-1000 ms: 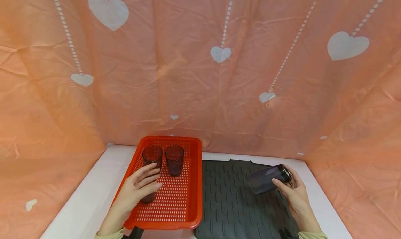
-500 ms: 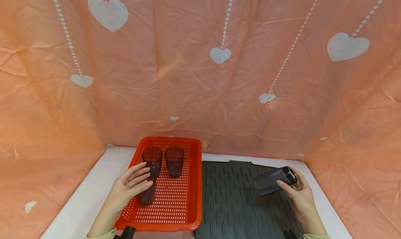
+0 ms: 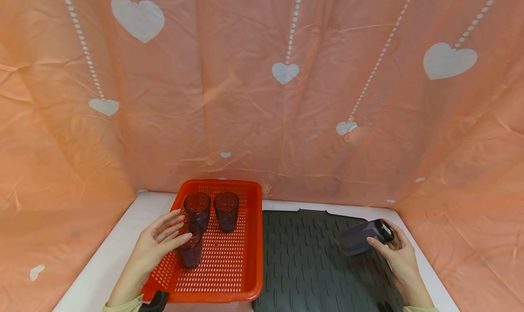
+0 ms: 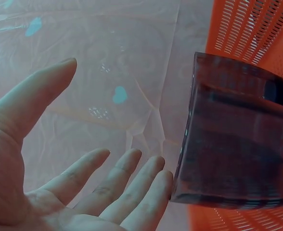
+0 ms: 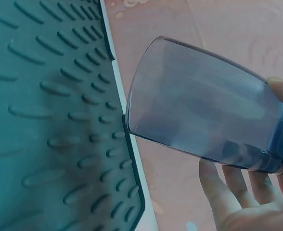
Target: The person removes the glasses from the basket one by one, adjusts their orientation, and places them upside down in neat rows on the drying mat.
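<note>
Three dark purple tinted glasses stand in the orange plastic basket (image 3: 254, 257). Two are at its back, a left one (image 3: 197, 207) and a right one (image 3: 226, 212); a nearer glass (image 3: 191, 253) is toward the front left. My left hand (image 3: 151, 246) hovers at the basket's left side with fingers spread, overlapping the nearer glass. In the left wrist view, its little fingertip is right at a glass rim (image 4: 182, 159). My right hand (image 3: 399, 257) grips another tinted glass (image 5: 199, 106) near its thick base, tilted with the mouth to the left and lower, over the black mat (image 3: 303, 257).
The ridged black drying mat lies directly right of the basket on a white table (image 3: 110, 253). An orange curtain (image 3: 241, 98) with white hearts rises behind and on both sides.
My left hand has drawn back to the left, uncovering more of the nearer glass. My right hand has shifted slightly right and closer to me with its glass.
</note>
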### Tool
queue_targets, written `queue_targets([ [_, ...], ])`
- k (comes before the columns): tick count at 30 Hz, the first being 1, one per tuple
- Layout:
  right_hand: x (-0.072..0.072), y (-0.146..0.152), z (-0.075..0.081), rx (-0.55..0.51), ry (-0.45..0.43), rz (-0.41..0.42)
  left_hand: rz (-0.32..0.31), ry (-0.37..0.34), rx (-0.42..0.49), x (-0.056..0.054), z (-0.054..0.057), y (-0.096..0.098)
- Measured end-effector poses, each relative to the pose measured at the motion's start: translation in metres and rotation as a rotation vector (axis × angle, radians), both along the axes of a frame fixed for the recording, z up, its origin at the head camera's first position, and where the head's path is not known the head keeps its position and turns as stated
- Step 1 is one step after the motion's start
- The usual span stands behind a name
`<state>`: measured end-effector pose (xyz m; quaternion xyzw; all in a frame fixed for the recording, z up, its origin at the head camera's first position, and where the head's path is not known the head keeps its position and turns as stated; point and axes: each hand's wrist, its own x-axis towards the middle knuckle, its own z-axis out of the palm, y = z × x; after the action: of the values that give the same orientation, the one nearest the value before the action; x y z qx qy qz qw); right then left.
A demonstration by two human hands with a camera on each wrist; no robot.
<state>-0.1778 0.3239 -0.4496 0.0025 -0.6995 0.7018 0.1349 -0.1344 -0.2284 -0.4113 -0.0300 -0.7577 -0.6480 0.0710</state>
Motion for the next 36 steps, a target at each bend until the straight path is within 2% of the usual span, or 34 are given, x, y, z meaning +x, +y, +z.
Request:
queue_targets([
  [8,-0.002,0.013,-0.004,0.027,0.008,-0.019,0.024,-0.018,-0.046,-0.002,0.001,-0.004],
  [17,-0.004,0.027,-0.008,-0.019,0.058,-0.024,0.056,-0.046,-0.057,-0.003,0.002,-0.006],
  [22,-0.005,0.031,-0.008,-0.005,0.036,-0.063,0.059,-0.038,-0.055,-0.004,0.001,-0.007],
  [28,-0.007,0.036,-0.009,0.043,-0.005,-0.092,0.037,-0.038,-0.059,-0.003,-0.002,-0.009],
  [36,-0.008,0.040,-0.010,0.064,-0.036,-0.114,-0.032,-0.102,-0.138,-0.006,-0.005,-0.012],
])
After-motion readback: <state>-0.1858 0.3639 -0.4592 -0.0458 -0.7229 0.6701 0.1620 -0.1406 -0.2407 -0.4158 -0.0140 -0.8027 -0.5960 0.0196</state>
